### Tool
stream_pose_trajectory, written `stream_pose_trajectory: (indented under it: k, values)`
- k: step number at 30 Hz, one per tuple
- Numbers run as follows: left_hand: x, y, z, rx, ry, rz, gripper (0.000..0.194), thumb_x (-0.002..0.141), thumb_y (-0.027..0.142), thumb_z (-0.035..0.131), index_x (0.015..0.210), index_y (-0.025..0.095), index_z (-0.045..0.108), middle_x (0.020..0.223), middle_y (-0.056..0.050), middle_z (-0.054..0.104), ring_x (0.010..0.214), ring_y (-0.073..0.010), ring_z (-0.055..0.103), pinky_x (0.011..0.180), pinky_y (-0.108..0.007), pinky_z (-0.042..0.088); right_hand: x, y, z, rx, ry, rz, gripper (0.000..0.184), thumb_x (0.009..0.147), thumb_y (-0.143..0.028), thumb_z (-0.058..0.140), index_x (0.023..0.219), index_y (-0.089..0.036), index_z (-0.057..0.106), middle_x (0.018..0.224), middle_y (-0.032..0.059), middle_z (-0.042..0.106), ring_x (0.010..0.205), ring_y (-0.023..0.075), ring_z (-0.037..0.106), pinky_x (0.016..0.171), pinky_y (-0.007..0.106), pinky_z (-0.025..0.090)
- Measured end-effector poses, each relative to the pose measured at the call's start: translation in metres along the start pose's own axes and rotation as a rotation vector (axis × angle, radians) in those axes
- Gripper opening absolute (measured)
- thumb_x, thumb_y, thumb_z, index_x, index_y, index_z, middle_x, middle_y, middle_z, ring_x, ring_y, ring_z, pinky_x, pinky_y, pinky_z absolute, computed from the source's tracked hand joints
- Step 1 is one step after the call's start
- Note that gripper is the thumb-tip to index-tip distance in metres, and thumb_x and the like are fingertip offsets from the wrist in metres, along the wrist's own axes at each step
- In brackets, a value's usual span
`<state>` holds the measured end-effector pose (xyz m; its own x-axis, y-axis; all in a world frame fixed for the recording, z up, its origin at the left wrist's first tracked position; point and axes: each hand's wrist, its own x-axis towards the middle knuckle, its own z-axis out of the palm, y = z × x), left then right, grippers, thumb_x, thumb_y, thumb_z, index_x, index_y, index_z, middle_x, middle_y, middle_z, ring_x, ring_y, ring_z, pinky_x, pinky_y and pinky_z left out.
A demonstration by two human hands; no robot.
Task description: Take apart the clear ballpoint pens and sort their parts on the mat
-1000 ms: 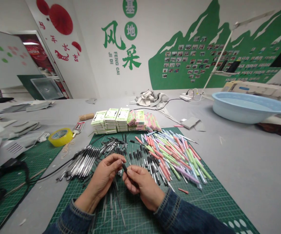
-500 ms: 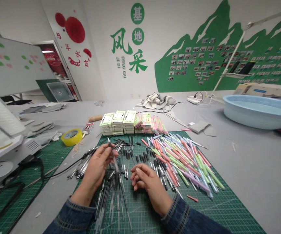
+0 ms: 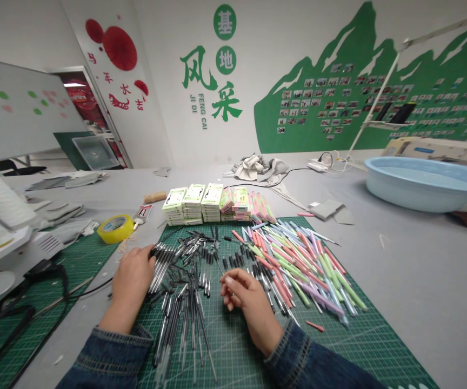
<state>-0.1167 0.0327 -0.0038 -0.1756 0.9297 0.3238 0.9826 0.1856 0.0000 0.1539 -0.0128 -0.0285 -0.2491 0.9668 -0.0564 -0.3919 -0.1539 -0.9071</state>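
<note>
One L hand (image 3: 133, 278), fingers bent, is at clear pens (image 3: 164, 267), left of ctr, grip on any hard to tell; R hand (image 3: 244, 294), half open w/ nothing seen in it, hovers just right of ctr, nr pastel pens (image 3: 298, 262)

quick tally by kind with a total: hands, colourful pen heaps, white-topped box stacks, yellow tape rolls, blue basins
Hands, left hand and right hand: 2
Colourful pen heap: 1
White-topped box stacks: 3
Yellow tape roll: 1
Blue basin: 1
Total: 8
</note>
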Motion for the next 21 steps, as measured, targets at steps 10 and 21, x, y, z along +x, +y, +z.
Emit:
stream_pose_trajectory:
  k: [10, 21]
  values:
    - [0.0, 0.006, 0.0, -0.078, 0.053, 0.013, 0.033, 0.085, 0.03, 0.042, 0.107, 0.016, 0.064, 0.096, -0.012, 0.065, 0.094, -0.028, 0.056, 0.086, -0.037, 0.039, -0.001, -0.004, 0.002, -0.014, 0.011, 0.012, 0.021, 0.08, -0.035, 0.062, 0.083, -0.015, 0.06, 0.067, 0.0008, 0.059, 0.055, 0.0093, 0.051, 0.05, 0.02, 0.037]
    - [-0.005, 0.042, 0.014, -0.315, -0.051, 0.317, 0.022, 0.085, 0.028, 0.045, 0.09, 0.021, 0.066, 0.094, -0.005, 0.065, 0.095, -0.0219, 0.056, 0.088, -0.034, 0.041, 0.001, -0.002, -0.001, -0.037, 0.027, 0.0, 0.018, 0.079, -0.033, 0.061, 0.083, -0.015, 0.06, 0.067, 0.0001, 0.059, 0.054, 0.0084, 0.051, 0.048, 0.019, 0.037]
